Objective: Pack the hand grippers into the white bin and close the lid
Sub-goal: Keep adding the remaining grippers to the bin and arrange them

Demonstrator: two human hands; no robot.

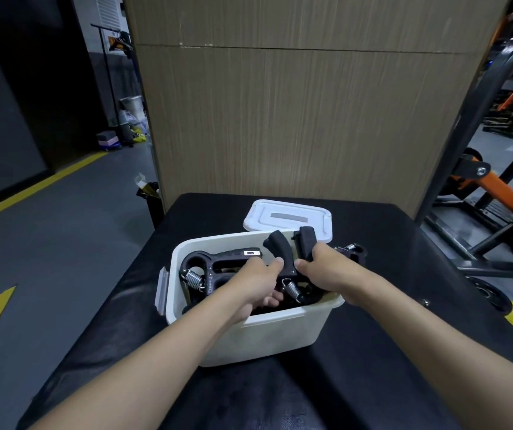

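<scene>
The white bin (267, 336) stands open on a black padded bench (373, 352). A black hand gripper (214, 268) with a steel spring lies inside it at the left. A second hand gripper (283, 252) stands with its two foam handles sticking up over the bin's far rim. My left hand (255, 283) holds its left handle and reaches into the bin. My right hand (326, 265) grips its right handle. Behind my right hand, a third hand gripper (354, 251) lies on the bench outside the bin. The white lid (289, 217) lies behind the bin.
A wood-grain panel (295, 119) rises right behind the bench. A black and orange gym machine (481, 187) stands at the right. At the left there is grey floor (47, 243) with yellow markings, and a small black stand (149, 197) sits by the bench corner.
</scene>
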